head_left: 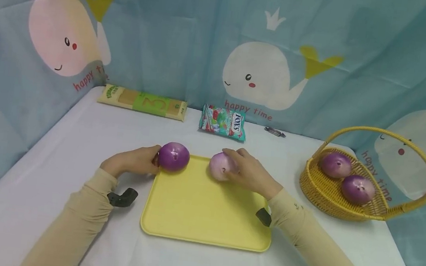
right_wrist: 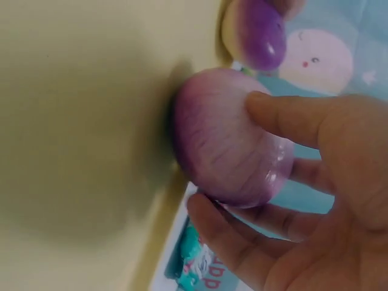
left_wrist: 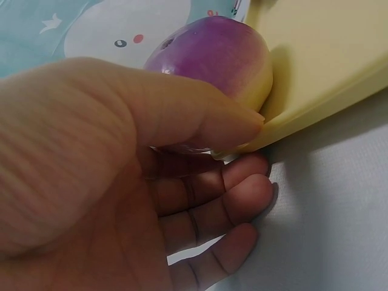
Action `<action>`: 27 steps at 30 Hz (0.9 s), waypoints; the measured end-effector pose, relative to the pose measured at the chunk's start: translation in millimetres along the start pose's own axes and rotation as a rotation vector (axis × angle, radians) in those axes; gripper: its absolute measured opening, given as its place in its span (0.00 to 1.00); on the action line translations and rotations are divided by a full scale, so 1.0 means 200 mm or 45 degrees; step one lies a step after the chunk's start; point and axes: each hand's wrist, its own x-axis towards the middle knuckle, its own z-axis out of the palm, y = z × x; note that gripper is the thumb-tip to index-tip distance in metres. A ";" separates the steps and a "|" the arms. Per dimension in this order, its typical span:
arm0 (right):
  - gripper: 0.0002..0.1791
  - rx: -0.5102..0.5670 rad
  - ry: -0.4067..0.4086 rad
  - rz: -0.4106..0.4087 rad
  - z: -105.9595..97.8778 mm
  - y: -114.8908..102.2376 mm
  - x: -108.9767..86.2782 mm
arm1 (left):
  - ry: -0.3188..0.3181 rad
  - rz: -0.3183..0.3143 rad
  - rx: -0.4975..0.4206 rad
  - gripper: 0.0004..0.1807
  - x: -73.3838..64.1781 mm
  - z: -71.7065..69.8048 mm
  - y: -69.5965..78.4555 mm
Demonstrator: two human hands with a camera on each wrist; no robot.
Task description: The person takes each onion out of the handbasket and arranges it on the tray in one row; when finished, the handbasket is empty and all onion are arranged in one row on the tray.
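At the far left corner of the yellow tray (head_left: 207, 212), my left hand (head_left: 139, 159) holds a glossy purple onion (head_left: 174, 157) by its left side. In the left wrist view the thumb (left_wrist: 200, 112) lies across the onion, close to the tray rim, and the other fingers curl below; their contact is partly hidden. Near the tray's far edge, my right hand (head_left: 249, 173) grips a paler purple onion (head_left: 220, 166). The right wrist view shows the thumb on one side of this streaked onion (right_wrist: 224, 133) and fingers on the other.
On the right, a yellow woven basket (head_left: 320, 199) with a tall handle (head_left: 380, 131) holds two more purple onions (head_left: 357, 189). Along the back lie a long noodle packet (head_left: 142, 102), a FOX'S candy bag (head_left: 223, 122) and a small wrapped candy (head_left: 274, 132). A blue curtain (head_left: 169, 34) hangs behind.
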 end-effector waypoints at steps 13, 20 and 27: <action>0.33 0.046 -0.018 -0.010 0.04 -0.06 0.11 | 0.002 0.010 -0.008 0.17 0.01 0.00 -0.01; 0.33 0.065 -0.004 -0.065 0.06 -0.07 0.14 | 0.008 0.011 0.001 0.17 0.01 0.00 0.00; 0.34 0.066 -0.037 -0.076 0.08 -0.11 0.18 | 0.007 0.014 -0.004 0.17 0.01 0.00 0.00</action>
